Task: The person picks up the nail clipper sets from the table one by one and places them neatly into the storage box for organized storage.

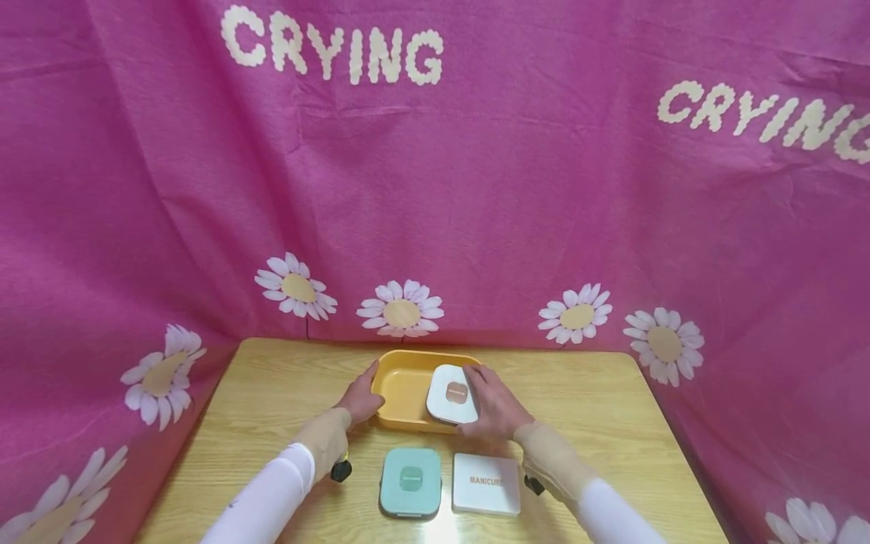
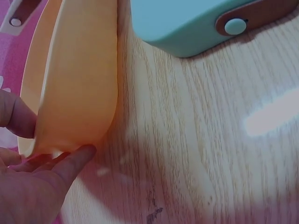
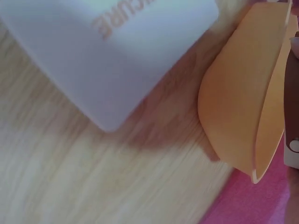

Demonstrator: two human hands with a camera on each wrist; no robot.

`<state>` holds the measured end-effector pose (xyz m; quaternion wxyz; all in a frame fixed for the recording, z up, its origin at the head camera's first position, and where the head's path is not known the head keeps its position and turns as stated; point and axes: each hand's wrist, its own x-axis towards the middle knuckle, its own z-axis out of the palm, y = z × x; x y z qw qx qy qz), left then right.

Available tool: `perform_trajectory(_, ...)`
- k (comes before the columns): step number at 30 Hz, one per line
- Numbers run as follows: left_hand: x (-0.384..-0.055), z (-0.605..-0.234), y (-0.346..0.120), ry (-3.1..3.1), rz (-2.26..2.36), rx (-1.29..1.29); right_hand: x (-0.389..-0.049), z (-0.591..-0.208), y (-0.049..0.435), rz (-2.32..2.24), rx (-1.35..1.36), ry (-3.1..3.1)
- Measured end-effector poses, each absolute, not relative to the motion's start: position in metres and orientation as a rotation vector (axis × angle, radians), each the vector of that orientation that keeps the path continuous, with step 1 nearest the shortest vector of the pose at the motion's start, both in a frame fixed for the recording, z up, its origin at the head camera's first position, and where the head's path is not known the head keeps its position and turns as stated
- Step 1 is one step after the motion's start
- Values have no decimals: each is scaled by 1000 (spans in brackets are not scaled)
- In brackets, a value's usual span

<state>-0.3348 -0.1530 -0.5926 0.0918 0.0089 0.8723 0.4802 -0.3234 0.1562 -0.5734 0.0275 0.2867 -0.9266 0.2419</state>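
Observation:
A shallow orange plastic bin point(image 1: 408, 400) sits on the table. My left hand point(image 1: 362, 397) grips its left end; in the left wrist view the thumb lies inside the rim and the fingers reach under the outer wall point(image 2: 84, 79). At the right end, my right hand point(image 1: 495, 404) holds a white square case point(image 1: 445, 378) with a brown label by its right side. The case overlaps the right part of the bin's inside. A brown strap point(image 3: 292, 93) with a white button shows on the case in the right wrist view.
Nearer me lie a mint-green square case point(image 1: 411, 499) and a white box point(image 1: 485, 495) lettered MANICURE, side by side. The wooden table point(image 1: 578, 393) meets a pink curtain point(image 1: 476, 227) with daisies at the back and sides.

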Motion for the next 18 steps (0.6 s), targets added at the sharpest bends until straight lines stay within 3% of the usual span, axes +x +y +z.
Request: perform_trajectory(18,-338,-602,-154,2603,1438,21,-350,-575,153,652,977,-2825)
